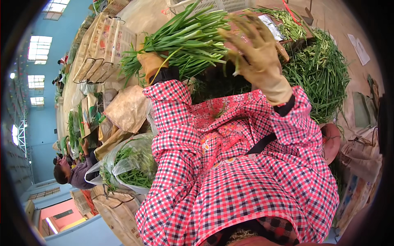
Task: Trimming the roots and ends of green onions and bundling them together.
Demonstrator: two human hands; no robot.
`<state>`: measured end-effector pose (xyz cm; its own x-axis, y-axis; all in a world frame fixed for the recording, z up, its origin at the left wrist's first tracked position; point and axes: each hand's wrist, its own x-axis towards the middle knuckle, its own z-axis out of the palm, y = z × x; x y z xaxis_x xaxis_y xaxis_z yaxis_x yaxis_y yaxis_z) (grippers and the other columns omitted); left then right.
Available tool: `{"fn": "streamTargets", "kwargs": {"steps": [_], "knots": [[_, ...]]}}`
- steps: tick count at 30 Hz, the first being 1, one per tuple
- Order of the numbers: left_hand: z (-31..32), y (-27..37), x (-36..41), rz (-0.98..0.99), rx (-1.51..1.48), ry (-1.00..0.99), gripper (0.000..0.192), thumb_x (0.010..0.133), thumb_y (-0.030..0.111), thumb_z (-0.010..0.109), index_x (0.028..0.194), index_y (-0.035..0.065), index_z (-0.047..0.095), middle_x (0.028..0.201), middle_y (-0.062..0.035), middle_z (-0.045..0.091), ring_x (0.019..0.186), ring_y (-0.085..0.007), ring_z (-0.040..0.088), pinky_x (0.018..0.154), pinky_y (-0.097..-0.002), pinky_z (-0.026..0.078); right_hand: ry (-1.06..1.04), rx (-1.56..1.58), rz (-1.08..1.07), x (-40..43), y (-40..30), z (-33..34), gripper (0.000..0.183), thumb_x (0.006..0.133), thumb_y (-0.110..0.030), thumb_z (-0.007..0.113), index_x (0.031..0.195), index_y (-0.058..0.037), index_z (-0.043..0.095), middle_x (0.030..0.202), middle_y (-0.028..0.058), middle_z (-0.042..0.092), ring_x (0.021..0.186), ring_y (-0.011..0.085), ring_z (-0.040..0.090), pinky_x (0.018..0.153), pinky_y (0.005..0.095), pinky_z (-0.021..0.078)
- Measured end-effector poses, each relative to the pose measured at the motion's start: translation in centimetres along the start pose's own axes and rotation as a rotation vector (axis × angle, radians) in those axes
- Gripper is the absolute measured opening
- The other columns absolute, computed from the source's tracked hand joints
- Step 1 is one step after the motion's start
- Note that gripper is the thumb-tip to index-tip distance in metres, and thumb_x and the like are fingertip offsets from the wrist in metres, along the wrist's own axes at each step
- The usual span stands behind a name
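A big bunch of long green garlic-chive-like stalks (194,40) lies across the crook of my left hand (152,66), which wears an orange-tan glove; its fingers are mostly hidden under the leaves. Over the stalks' pale ends, my right hand (257,55) is raised in a yellowish rubber glove, its fingers spread. A small pale stalk end shows by its thumb; whether it is held or stuck there I cannot tell. Behind this hand is a low reddish board (235,30) with a wooden knife handle (282,51) at its edge. Cut pale stalk pieces (291,26) lie on the board's far part.
A large heap of green trimmings (320,73) lies at the right. A white plastic crate (215,5) stands beyond the board. At the left are woven sacks (127,107), a clear plastic bag of greens (132,166) and wire-handled bags (101,46). A co-worker (77,175) sits farther left.
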<state>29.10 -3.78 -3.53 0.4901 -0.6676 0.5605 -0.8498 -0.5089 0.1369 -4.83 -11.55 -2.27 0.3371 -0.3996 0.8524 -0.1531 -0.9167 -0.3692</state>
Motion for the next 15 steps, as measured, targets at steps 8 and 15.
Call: {"fn": "streamTargets", "kwargs": {"steps": [8,15], "knots": [[0.6,1.6,-2.8,0.064,-0.075,-0.072,0.035,0.083,-0.001,0.065,0.116,-0.0015,0.056,0.096,-0.01,0.071,0.085,-0.0204,0.067,0.075,-0.0292,0.053,-0.06,-0.309,-0.104,2.3,-0.2,3.6,0.044,0.071,-0.029,0.077,0.114,-0.0333,0.069,0.149,-0.002,0.045,0.141,0.0377,0.029,0.112,0.0558,0.0205],[0.5,2.8,-2.4,0.107,-0.37,-0.046,0.017,0.09,-0.001,0.052,0.105,-0.0024,0.058,0.098,-0.0124,0.07,0.082,-0.0223,0.068,0.071,-0.0323,0.054,-0.005,0.036,-0.035,0.9,2.1,3.4,0.032,0.073,-0.019,0.074,0.105,-0.0271,0.071,0.127,-0.0087,0.063,0.131,0.0323,0.045,0.103,0.0559,0.0312]]}}
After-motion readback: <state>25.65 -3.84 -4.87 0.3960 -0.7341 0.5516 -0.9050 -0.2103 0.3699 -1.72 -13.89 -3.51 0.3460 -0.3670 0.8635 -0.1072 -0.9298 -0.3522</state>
